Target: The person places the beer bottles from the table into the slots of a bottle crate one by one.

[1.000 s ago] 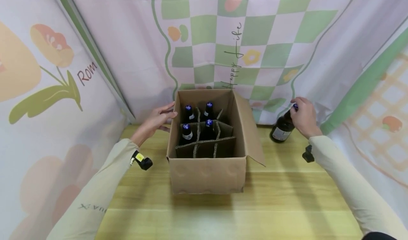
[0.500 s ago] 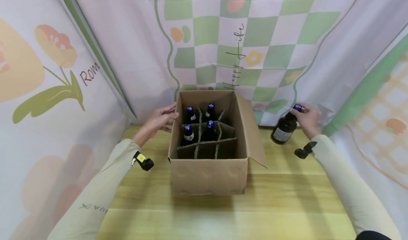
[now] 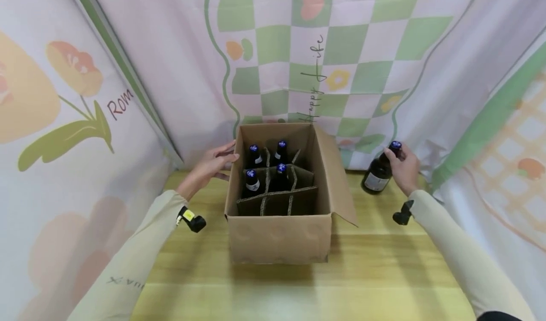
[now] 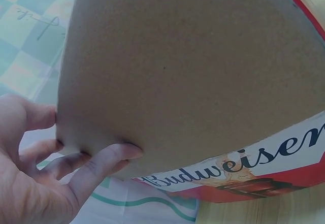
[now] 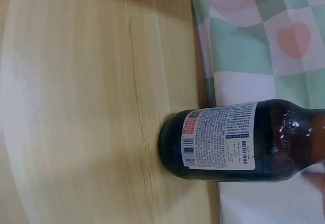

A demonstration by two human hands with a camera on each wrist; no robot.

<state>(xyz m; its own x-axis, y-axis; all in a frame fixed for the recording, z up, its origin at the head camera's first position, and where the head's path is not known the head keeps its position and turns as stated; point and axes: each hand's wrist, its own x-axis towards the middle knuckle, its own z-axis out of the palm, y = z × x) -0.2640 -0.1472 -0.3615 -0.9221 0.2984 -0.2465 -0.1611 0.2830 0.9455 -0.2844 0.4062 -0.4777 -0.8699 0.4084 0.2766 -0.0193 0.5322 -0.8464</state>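
Observation:
An open cardboard box (image 3: 279, 238) stands on the table, with several dark bottles (image 3: 253, 181) with blue caps upright between its dividers. My left hand (image 3: 209, 167) touches the box's left side near the back corner, its fingers spread. In the left wrist view the fingertips (image 4: 129, 152) lie against a plain brown flap (image 4: 183, 76) above the printed Budweiser side. To the right of the box, my right hand (image 3: 404, 167) grips a brown glass beer bottle (image 3: 377, 178) by the neck. That bottle looks upright, its white label (image 5: 223, 137) visible; its base is at the tabletop.
The box's right flap (image 3: 337, 178) hangs outward, between the box and the gripped bottle. A patterned curtain (image 3: 298, 50) rises right behind the wooden table (image 3: 277, 292). Several front and right compartments of the divider (image 3: 294, 200) show no bottle caps.
My right hand has shifted on the bottle's neck, and its wrist has turned, so the cap shows more. The bottle stays almost in place. My left hand remains at the box.

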